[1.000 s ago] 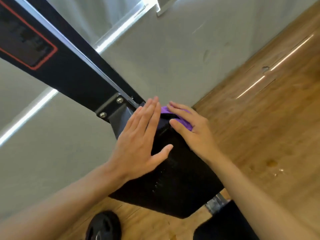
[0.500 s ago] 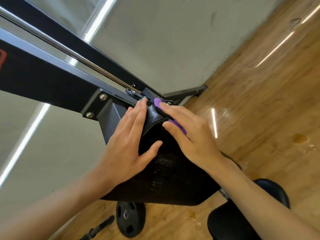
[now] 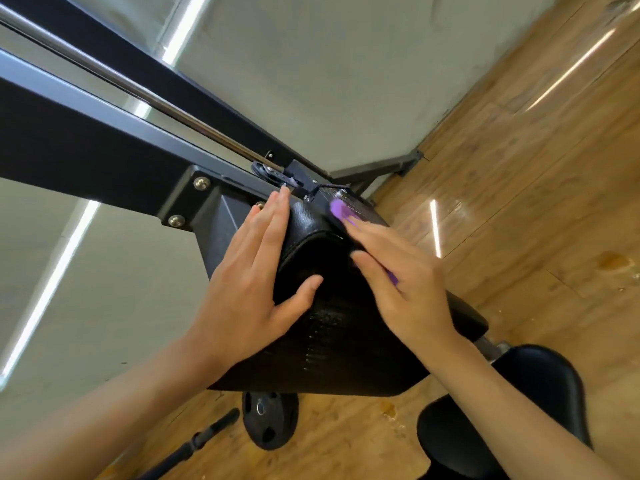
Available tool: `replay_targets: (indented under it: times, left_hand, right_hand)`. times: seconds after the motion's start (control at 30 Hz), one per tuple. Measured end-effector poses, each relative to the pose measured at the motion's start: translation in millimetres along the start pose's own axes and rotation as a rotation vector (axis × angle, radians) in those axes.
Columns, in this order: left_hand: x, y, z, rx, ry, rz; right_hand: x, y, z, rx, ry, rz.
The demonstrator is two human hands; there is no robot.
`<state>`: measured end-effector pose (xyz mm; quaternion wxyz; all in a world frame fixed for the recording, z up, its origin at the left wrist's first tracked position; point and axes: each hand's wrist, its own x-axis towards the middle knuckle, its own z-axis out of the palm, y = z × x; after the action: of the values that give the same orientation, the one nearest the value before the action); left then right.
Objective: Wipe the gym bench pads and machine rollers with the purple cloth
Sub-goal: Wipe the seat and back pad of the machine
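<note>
A black padded bench pad (image 3: pixel 332 327) is bolted to a black machine frame (image 3: pixel 69 147). My left hand (image 3: pixel 249 282) lies flat on the pad's left side, fingers straight, thumb across the front. My right hand (image 3: pixel 398 278) presses the purple cloth (image 3: pixel 341 210) against the pad's right side with straight fingers. Most of the cloth is hidden under that hand; purple shows past the fingertips and beside the thumb.
A second black pad (image 3: pixel 512 410) sits at the lower right. A black weight plate (image 3: pixel 270 420) and a bar (image 3: pixel 194 448) lie on the wooden floor (image 3: pixel 519 202) below. A grey wall (image 3: pixel 311 81) stands behind the frame.
My view has tilted, showing more floor and the second pad. My right hand with the cloth has slid along the pad's right side. My left hand stays flat on the pad.
</note>
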<state>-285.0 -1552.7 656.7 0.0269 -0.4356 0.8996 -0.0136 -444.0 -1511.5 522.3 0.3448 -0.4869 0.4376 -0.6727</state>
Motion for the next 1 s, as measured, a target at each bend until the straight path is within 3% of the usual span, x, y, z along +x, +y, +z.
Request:
replay_targets:
  times: [0.1, 0.23, 0.43, 0.63, 0.77, 0.87, 0.93, 1.0]
  left_hand:
    - [2, -2, 0, 0.033, 0.015, -0.001]
    - [2, -2, 1, 0.03, 0.036, 0.017]
    - [-1, 0, 2, 0.031, 0.024, -0.001]
    - [0, -1, 3, 0.022, 0.008, -0.014]
    - [0, -1, -1, 0.028, -0.013, -0.028]
    - [-1, -1, 0, 0.035, 0.008, -0.034]
    - [-2, -1, 0, 0.026, 0.013, -0.051]
    - [-3, 0, 0, 0.018, 0.007, -0.046]
  right_hand:
    - [5, -3, -4, 0.039, 0.037, 0.101]
    - [42, -19, 7, 0.168, -0.042, 0.065]
    - [10, -6, -13, 0.22, -0.051, 0.251]
    - [39, -7, 14, 0.027, -0.067, -0.02]
    - [-33, 56, -18, -0.126, -0.004, 0.172]
    - [-38, 62, -19, -0.143, 0.077, 0.361]
    - [-9, 31, -2, -0.094, 0.12, 0.293]
    - [21, -9, 14, -0.03, 0.129, 0.07]
